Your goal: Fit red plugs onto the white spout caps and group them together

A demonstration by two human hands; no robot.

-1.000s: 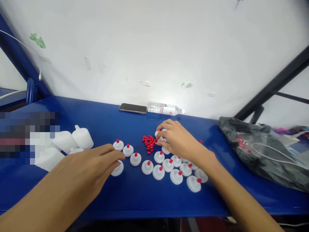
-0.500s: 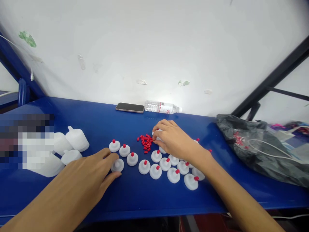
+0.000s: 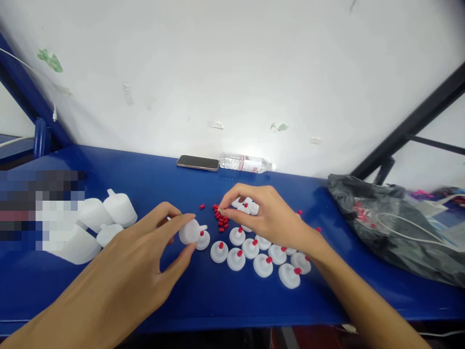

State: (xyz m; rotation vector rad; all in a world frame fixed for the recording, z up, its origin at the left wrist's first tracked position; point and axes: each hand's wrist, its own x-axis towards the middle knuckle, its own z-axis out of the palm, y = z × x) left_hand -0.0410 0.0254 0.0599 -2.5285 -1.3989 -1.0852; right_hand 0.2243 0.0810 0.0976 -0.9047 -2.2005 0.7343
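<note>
My left hand [image 3: 174,242] pinches a round white nozzle lid [image 3: 189,231] between thumb and fingers. Raised off the table, this lid is tilted, and its bare nozzle points right. My right hand [image 3: 259,211] has its thumb and forefinger together on a small red cap at the edge of the pile of red caps [image 3: 221,220]. The fingertips partly hide that cap. Below and right of the pile lie several white lids [image 3: 236,259] with red caps on their nozzles. More white lids [image 3: 250,207] show behind my right fingers.
White cup-shaped parts with spouts [image 3: 121,208] stand on the blue table [image 3: 152,169] at the left, beside a blurred patch. A phone [image 3: 198,163] and a plastic bottle [image 3: 245,162] lie along the wall. A dark plastic bag [image 3: 399,237] holding red pieces is at the right.
My left hand has lifted the bare lid from the table and moved it right. My right hand has moved from the white lids to the red pile, its fingertips now together there.
</note>
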